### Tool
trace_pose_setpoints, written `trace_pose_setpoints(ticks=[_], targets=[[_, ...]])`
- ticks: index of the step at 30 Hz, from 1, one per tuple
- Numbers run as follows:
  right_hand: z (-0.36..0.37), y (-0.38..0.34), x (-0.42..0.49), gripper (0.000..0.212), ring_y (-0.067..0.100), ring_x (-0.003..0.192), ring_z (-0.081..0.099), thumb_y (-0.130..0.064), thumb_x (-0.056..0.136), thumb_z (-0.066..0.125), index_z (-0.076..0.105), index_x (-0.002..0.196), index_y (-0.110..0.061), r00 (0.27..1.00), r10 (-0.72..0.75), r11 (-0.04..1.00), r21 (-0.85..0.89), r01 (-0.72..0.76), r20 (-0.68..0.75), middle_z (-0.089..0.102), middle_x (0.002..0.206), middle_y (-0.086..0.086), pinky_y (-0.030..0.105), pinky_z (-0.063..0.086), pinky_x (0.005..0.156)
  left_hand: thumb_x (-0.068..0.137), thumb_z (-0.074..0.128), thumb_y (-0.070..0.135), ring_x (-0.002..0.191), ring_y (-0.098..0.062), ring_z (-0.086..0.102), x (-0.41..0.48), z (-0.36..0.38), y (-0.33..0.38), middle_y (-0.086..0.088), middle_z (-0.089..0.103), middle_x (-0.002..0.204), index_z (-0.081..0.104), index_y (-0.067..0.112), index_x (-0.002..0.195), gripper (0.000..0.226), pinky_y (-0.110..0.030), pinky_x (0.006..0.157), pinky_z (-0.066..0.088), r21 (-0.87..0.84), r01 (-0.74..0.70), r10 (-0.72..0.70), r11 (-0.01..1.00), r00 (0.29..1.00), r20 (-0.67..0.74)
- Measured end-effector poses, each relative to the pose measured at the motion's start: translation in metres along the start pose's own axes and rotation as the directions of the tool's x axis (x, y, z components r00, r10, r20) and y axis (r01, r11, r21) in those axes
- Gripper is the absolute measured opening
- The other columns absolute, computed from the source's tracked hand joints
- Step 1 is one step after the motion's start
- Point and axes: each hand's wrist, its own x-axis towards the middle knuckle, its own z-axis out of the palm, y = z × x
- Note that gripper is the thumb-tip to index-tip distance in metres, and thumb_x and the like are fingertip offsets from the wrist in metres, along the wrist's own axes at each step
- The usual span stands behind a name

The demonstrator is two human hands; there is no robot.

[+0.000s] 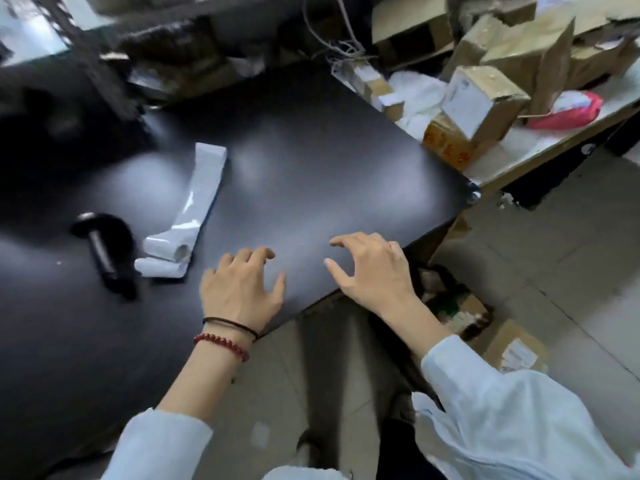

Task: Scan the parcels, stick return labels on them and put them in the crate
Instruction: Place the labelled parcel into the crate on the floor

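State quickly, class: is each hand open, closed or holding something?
Left hand: open, fingers loosely curled, holding nothing.
Right hand: open, fingers loosely curled, holding nothing.

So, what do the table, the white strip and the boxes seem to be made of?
Table: dark board, probably laminate, smooth satin finish; it shows soft light patches. White strip: glossy paper, likely label backing; it shines and curls. Boxes: brown cardboard, matt, with torn flaps and shiny tape.
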Motion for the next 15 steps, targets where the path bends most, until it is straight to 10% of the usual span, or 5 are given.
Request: trace_pose_setpoints(ticks=[8,15], targets=[[0.039,-0.186,0.003,0.036,0.018,0.106,0.057,-0.049,0.089,0.056,0.063,0.117,-0.028,0.914,-0.391,0.917,0.133,0.376,0.109,0.065,0.116,-0.009,0.033,0.038,0.086,0.069,0.057,0.042,0.07,-0.03,0.062,-0.08,-0.07,-0.158,0.001,0.068,0.079,0.067,0.021,0.09,0.032,-0.032,0.056,0.041,0.116,0.351,-0.325,0.929,0.926,-0.193],[0.072,-0.243,0.036,0.035,0.018,0.11,0.055,-0.048,0.091,0.055,0.06,0.119,-0.026,0.885,-0.415,0.904,0.207,0.374,0.212,0.062,0.116,-0.007,0.032,0.04,0.086,0.075,0.071,0.037,0.079,-0.026,0.063,-0.089,-0.067,-0.214,0.005,0.069,0.088,0.067,0.023,0.098,0.027,-0.033,0.064,0.042,0.074,0.503,-0.49,0.861,0.861,-0.136]])
